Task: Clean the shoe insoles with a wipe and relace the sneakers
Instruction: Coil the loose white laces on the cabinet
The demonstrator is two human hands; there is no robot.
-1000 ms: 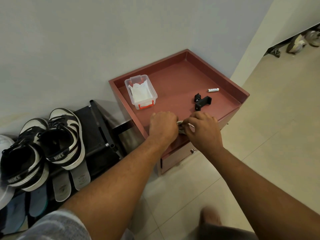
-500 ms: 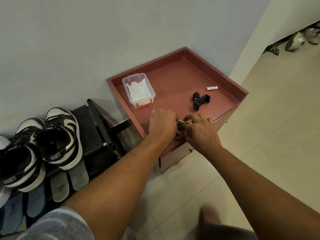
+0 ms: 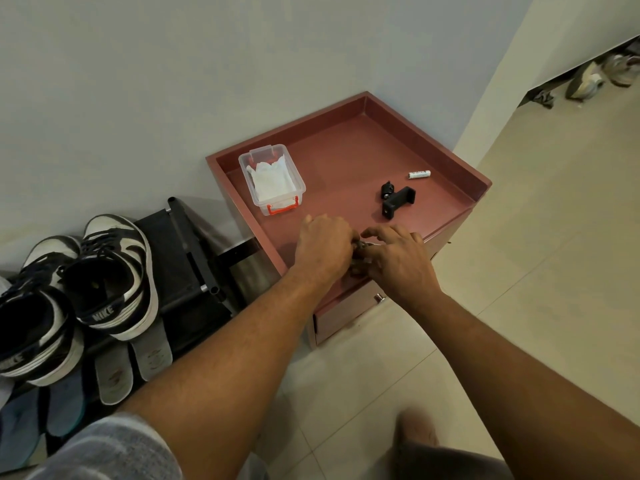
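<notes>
A black clamp (image 3: 398, 199) lies on the red cabinet (image 3: 346, 147), with a battery (image 3: 419, 174) near it. Grey shoes (image 3: 585, 83) sit far off on the tiled floor (image 3: 519, 271).

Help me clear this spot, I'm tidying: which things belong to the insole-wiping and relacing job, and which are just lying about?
Job:
- black-and-white Nike sneakers
- grey insoles
- clear box of wipes
- small pale item, too hidden to identify, gripped by the left hand and right hand

Lying about:
- black clamp mount
- white battery
- shoes by the far wall
</notes>
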